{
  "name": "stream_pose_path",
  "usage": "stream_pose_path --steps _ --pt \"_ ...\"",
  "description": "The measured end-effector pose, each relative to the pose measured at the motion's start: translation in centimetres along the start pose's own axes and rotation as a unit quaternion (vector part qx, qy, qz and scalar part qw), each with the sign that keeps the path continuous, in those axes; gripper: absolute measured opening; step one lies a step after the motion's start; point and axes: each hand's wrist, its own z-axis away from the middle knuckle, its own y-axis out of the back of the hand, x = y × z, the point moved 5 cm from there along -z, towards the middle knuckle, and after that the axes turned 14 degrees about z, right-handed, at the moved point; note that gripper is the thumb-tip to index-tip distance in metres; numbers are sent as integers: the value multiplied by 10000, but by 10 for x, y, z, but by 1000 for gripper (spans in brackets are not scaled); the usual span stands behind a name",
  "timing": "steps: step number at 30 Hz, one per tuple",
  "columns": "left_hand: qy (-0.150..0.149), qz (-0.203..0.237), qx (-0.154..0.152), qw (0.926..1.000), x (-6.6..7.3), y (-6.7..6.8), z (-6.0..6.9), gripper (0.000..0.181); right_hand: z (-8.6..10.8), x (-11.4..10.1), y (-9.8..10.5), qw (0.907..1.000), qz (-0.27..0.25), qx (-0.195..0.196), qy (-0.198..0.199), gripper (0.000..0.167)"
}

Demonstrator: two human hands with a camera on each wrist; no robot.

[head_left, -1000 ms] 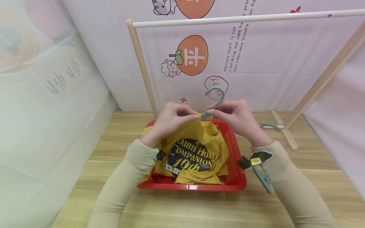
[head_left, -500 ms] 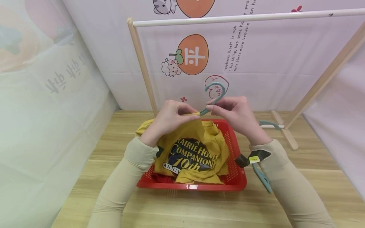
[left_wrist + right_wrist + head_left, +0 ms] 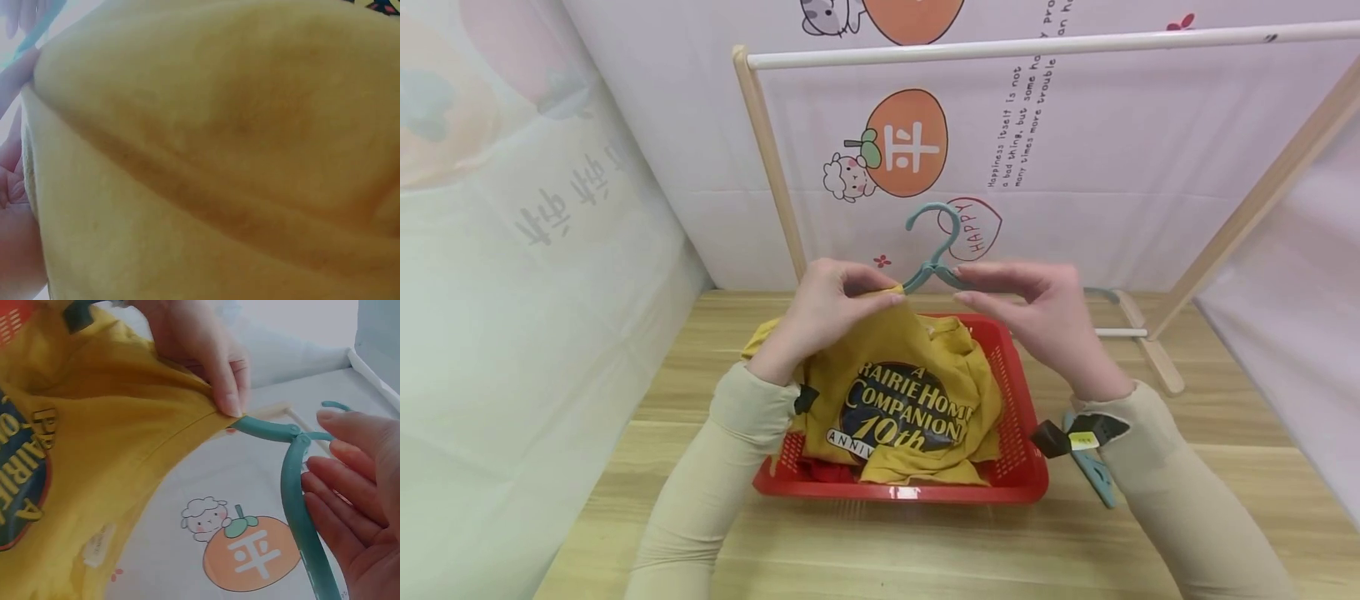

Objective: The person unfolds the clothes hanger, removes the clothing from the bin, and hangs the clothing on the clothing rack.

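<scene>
My left hand (image 3: 842,308) pinches the collar edge of a yellow T-shirt (image 3: 880,342) around one arm of a teal folding hanger (image 3: 933,267). The hanger's hook points up; its other arm is outside the shirt and hangs down in the right wrist view. Beside that arm is my right hand (image 3: 1041,312), fingers extended and thumb apart; in the right wrist view its fingertips (image 3: 312,503) lie against or just behind the arm. The shirt's printed front lies over a red basket (image 3: 910,493). Yellow cloth fills most of the left wrist view.
A clothes rack with a white bar (image 3: 1045,48) and wooden posts stands behind the basket. Another teal hanger (image 3: 1097,479) lies on the table right of the basket, and a teal piece (image 3: 1102,294) lies by the rack's right foot. Red cloth (image 3: 827,472) shows in the basket.
The hanger has moved left and up with my left hand, its hook now more upright. My right hand has let go of the hanger's neck, shifted right and spread its fingers.
</scene>
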Motion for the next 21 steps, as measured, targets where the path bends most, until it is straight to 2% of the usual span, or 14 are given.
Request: stream_pose_path --steps 4,8,13,18,21 --pt "57 9 34 10000 0 3 1 15 7 1 -1 9994 199 157 224 29" --pt "143 119 215 9996 -2 6 1 16 12 8 -4 9994 315 87 105 27" --pt "217 224 311 9990 1 10 3 17 7 34 -16 9958 517 -637 -394 32" --pt "327 311 302 9985 7 9 5 20 -8 68 -40 9831 887 -1487 -599 39" --pt "325 380 275 9984 12 7 6 19 -17 86 -55 9750 1022 -1819 -760 44"
